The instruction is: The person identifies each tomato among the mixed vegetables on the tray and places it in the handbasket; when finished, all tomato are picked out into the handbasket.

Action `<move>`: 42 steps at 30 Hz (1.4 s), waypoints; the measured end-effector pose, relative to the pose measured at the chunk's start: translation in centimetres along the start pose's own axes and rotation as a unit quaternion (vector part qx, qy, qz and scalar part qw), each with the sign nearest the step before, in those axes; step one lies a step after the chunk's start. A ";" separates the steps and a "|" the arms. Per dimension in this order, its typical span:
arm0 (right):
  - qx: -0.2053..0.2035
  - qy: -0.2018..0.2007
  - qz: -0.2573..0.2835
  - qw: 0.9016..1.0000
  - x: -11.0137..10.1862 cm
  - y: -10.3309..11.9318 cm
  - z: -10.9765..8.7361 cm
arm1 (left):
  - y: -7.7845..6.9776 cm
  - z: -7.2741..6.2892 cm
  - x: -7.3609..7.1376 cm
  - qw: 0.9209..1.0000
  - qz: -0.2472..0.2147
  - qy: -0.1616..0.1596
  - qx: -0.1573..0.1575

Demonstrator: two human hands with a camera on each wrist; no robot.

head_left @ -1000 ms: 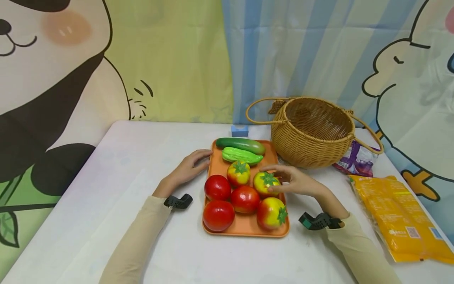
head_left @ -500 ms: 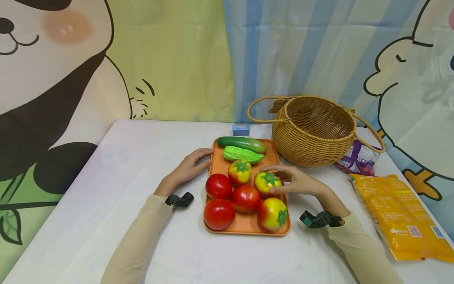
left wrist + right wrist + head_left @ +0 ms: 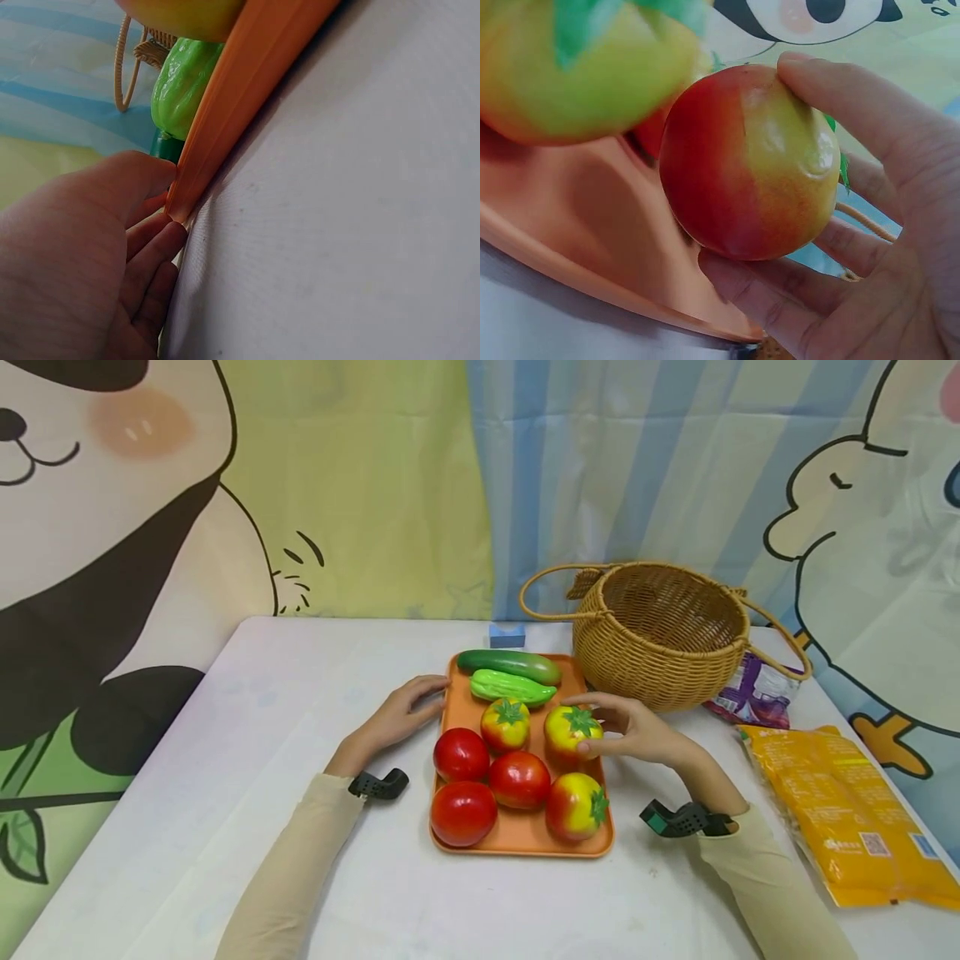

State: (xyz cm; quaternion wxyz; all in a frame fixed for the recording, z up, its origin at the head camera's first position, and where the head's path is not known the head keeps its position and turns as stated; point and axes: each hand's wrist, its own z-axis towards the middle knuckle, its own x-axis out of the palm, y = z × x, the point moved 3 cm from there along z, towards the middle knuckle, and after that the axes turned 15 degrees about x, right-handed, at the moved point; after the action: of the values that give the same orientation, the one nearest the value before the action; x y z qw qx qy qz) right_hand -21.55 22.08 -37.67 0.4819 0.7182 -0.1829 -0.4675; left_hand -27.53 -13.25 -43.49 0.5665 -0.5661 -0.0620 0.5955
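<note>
My right hand [image 3: 637, 731] holds a red-and-yellow toy tomato [image 3: 562, 735] with a green leafy top, over the right side of the orange tray [image 3: 517, 845]. In the right wrist view, thumb and fingers curve round opposite sides of this tomato [image 3: 750, 165]. My left hand [image 3: 401, 714] is at the tray's left edge; in the left wrist view its thumb and fingertips pinch the rim [image 3: 225, 105]. Two other yellow-red tomatoes and several red ones [image 3: 462, 813] lie on the tray. Behind them are a dark green cucumber [image 3: 510, 666] and a light green, bumpy vegetable [image 3: 513, 687].
A round wicker basket [image 3: 637, 668] with two handles stands behind the tray on the right. Beside it lie a purple packet [image 3: 757, 693] and a large orange-yellow bag [image 3: 840, 810]. A small blue block [image 3: 507, 636] sits behind the tray. Printed curtains [image 3: 375, 485] hang behind the table.
My right hand has moved slightly right and away from me, carrying the yellow-red tomato with it. The left hand stays at the tray edge.
</note>
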 end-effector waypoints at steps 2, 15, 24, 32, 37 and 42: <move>-0.003 -0.008 0.001 1.000 -0.3 0.3 -0.2 | 0.0 -0.1 0.0 1.000 -0.001 0.002 -0.004; -0.051 -0.045 0.020 0.998 -2.3 1.6 -1.6 | -0.1 -0.2 0.3 1.000 -0.011 0.001 -0.007; -0.094 -0.059 0.072 0.991 -3.4 2.9 -1.4 | -0.3 0.0 0.1 1.000 -0.003 0.003 -0.023; -0.127 -0.061 0.099 0.985 -4.2 4.5 -0.8 | 0.0 -0.1 0.2 1.000 -0.006 0.006 -0.021; -0.126 -0.076 0.111 0.983 -5.1 5.5 -0.8 | -0.2 -0.1 0.1 1.000 -0.004 0.004 -0.017; -0.123 -0.107 0.107 0.981 -6.0 6.1 -0.7 | -0.2 -0.2 0.1 1.000 -0.007 0.001 -0.017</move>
State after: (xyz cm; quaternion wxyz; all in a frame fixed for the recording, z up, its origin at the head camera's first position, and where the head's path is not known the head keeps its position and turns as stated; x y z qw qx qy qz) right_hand -22.84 23.90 -29.36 0.5920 0.5753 -0.2503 -0.5059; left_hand -27.25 -13.18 -43.46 0.5609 -0.5760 -0.0749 0.5899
